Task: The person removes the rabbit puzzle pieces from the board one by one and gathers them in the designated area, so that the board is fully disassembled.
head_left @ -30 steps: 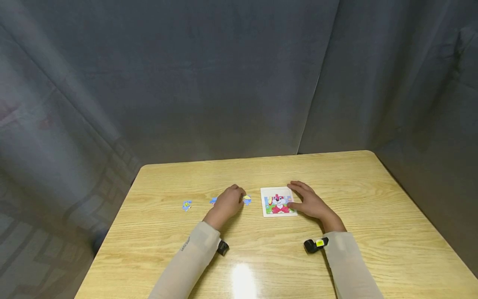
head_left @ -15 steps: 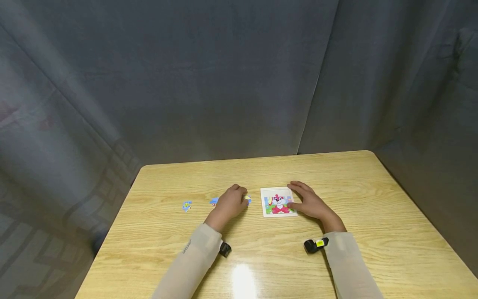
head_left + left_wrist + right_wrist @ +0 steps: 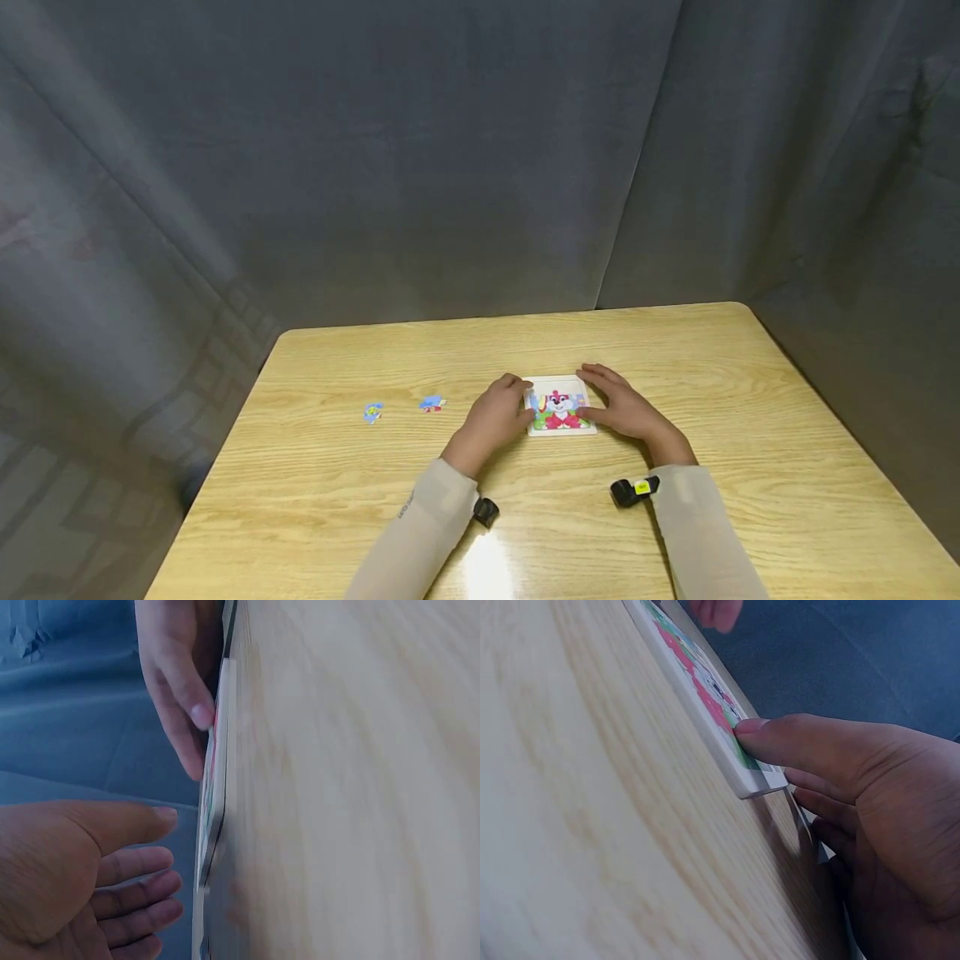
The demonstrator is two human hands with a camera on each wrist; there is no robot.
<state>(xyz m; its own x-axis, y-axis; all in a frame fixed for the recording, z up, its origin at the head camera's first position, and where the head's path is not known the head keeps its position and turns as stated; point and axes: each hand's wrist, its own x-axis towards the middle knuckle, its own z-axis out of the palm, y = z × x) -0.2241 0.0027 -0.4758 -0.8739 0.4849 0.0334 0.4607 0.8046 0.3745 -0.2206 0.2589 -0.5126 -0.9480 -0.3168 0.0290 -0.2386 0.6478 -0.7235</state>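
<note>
A jigsaw puzzle tray (image 3: 562, 379) with a pink-and-white cartoon animal lies flat on the table; a blank strip shows along its far side. My right hand (image 3: 626, 407) rests at its right side, thumb (image 3: 754, 733) touching the picture, the other fingers spread past the edge. On the opposite side is my left hand (image 3: 495, 417), fingertips by the tray's left edge. The left wrist view shows this left hand (image 3: 90, 877) with thumb and fingers apart and nothing visible between them. A blue and yellow puzzle piece seen earlier near it is out of sight.
Left of the hands, two loose puzzle pieces lie on the wooden table (image 3: 322, 475): a blue and pink piece (image 3: 432, 403) and, farther left, a blue and yellow piece (image 3: 372, 412). Dark curtains (image 3: 450, 167) hang behind the table.
My left hand has moved right, from over the nearest loose piece to the tray's left edge. That piece no longer shows. The right hand has stayed still on the tray.
</note>
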